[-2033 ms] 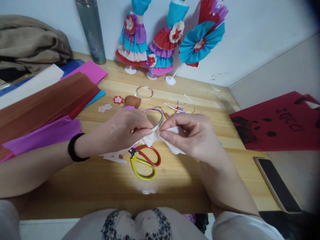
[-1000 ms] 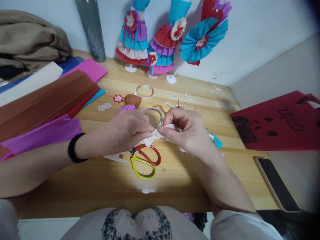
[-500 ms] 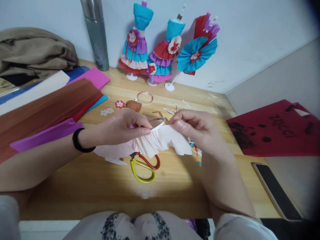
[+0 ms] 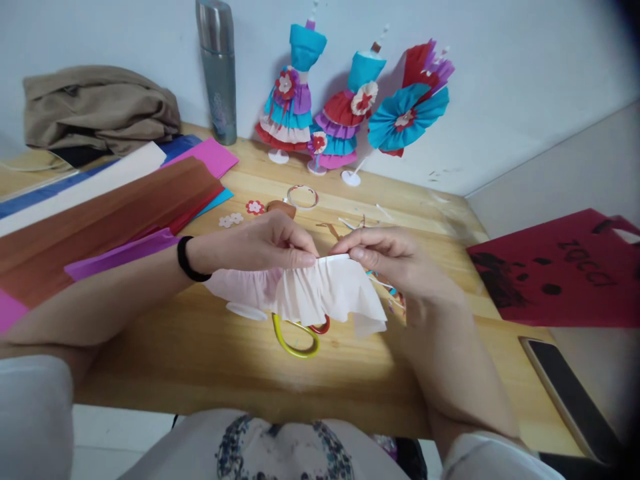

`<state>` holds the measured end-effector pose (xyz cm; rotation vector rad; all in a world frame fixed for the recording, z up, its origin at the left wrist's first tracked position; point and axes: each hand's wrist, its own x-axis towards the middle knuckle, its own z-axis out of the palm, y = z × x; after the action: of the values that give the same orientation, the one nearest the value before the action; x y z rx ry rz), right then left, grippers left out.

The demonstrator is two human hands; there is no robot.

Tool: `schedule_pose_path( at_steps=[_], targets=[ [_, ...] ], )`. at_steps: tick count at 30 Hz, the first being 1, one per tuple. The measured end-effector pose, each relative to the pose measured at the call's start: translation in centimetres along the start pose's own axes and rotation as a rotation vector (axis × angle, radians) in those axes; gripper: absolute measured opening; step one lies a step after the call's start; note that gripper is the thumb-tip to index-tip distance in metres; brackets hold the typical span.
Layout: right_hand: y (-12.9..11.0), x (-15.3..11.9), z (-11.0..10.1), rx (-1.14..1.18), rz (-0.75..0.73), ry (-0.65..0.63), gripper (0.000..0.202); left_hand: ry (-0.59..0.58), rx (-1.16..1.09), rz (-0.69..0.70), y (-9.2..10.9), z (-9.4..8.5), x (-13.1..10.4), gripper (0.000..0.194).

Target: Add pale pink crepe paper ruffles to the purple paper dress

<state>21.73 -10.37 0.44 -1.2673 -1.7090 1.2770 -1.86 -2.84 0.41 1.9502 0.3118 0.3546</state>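
A pleated strip of cream crepe paper (image 4: 310,293) hangs over the table between my two hands. My left hand (image 4: 265,243) pinches its upper edge near the middle, thumb in front. Farther right, my right hand (image 4: 387,257) pinches the same edge between thumb and fingers. Between them a narrow white band (image 4: 333,259) runs along the top of the paper. Behind my left hand the strip looks pinkish. Scissors (image 4: 296,348) with a yellow and a red handle lie below, partly covered by the paper. A white disc (image 4: 246,311) lies beside them.
Coloured paper sheets (image 4: 115,220) are stacked at the left. Little dress figures (image 4: 287,123) on stands and a flask (image 4: 220,87) line the wall. Behind my hands lie a tape roll (image 4: 303,196) and flower cut-outs (image 4: 255,207). A red bag (image 4: 565,273) and phone (image 4: 565,393) are right.
The white band, looped up between my hands before, now lies straight along the paper's edge. My right hand has come down onto that edge. The view has shifted slightly left.
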Motion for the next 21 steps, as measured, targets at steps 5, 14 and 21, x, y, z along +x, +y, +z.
schedule_pose_path(
  at_steps=[5,14,21],
  targets=[
    [-0.3,-0.2,-0.3,0.014,-0.003,0.042,0.025,0.053,-0.024,0.003,0.0,0.1,0.0,0.028],
    [-1.2,-0.3,-0.3,-0.143,-0.078,0.013,0.031,0.091,-0.155,0.005,-0.1,0.1,-0.1,0.046],
    [-1.5,-0.3,-0.2,-0.289,-0.149,-0.034,0.02,0.112,-0.025,-0.051,0.2,0.3,0.0,0.031]
  ],
)
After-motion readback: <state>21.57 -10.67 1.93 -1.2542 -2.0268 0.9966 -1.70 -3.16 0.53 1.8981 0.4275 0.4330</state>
